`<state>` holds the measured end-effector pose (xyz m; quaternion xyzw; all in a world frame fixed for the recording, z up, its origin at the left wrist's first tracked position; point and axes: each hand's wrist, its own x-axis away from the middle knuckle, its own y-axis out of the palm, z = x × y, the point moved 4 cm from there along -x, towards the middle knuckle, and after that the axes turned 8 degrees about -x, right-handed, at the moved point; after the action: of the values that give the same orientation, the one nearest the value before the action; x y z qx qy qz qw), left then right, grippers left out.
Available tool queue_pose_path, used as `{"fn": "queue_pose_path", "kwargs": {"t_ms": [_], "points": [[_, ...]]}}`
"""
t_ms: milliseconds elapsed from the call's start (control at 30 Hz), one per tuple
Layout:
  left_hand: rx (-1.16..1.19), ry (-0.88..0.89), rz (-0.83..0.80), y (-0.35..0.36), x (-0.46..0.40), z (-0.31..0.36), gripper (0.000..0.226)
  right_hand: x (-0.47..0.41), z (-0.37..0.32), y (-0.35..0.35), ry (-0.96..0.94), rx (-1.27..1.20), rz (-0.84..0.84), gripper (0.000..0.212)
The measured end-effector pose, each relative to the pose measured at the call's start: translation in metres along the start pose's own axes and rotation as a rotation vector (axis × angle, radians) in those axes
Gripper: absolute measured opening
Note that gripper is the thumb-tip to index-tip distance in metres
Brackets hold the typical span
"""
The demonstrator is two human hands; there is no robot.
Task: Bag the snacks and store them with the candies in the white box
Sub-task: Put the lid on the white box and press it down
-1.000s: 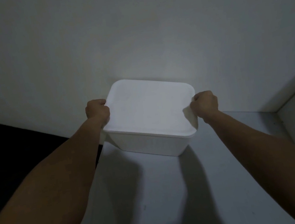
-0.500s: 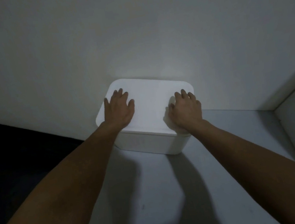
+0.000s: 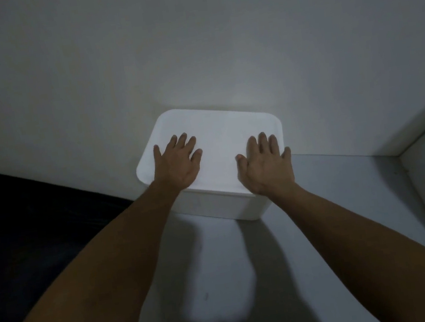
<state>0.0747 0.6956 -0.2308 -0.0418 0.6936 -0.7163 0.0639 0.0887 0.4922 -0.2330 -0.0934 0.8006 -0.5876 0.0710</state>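
tabletop (image 3: pixel 337 225): closest to me, grey and dim, with just my forearm shadows and a bright patch of light on it. I can't spot any loose snacks, bags or candies anywhere.

left hand (image 3: pixel 177 164): lying flat, palm down, on the left part of the lid. Its fingers (image 3: pixel 189 143) are spread wide and straight, not curled around anything.

right hand (image 3: pixel 265 167): same deal on the right part of the lid, near its front edge. Fingers are spread open and gripping nothing, and the little finger reaches about to the lid's right edge.

lid (image 3: pixel 220 143): looks seated flat on the box all round, no gap that I can see from here.

white box (image 3: pixel 223 208): sits on the tabletop, back side right up against the wall (image 3: pixel 189 41). It's closed, so I can't see what's inside.

progress: my guess is we're basically at the end. With nothing left out and the lid on, the bagged snacks and candies are probably already in there.

left to do: maybe one last press to be sure the lid is snapped down, then hands off.
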Motion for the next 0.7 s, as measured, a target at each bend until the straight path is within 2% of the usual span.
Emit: {"fn": "queue_pose_path", "kwargs": {"t_ms": [67,133,200,367,567,700], "points": [[0.059,0.028,0.03,-0.017,-0.008,-0.004,0.053,-0.001,0.002,0.001,0.003,-0.006,-0.01,0.069],[0.147,0.008,0.146,-0.036,-0.017,-0.015,0.055,-0.001,0.003,0.001,0.003,-0.008,-0.018,0.069],[0.098,0.005,0.217,-0.036,-0.016,-0.027,0.052,-0.002,0.003,0.001,0.006,-0.006,-0.022,0.069],[0.152,0.014,0.145,0.003,-0.012,-0.039,0.049,-0.003,0.003,0.001,0.01,0.003,-0.025,0.07],[-0.011,0.02,0.101,0.009,-0.019,-0.042,0.054,-0.006,0.003,0.003,0.058,-0.015,-0.06,0.071],[0.004,0.014,0.129,0.008,-0.019,-0.043,0.058,-0.01,0.002,0.004,0.11,-0.038,-0.076,0.075]]}}
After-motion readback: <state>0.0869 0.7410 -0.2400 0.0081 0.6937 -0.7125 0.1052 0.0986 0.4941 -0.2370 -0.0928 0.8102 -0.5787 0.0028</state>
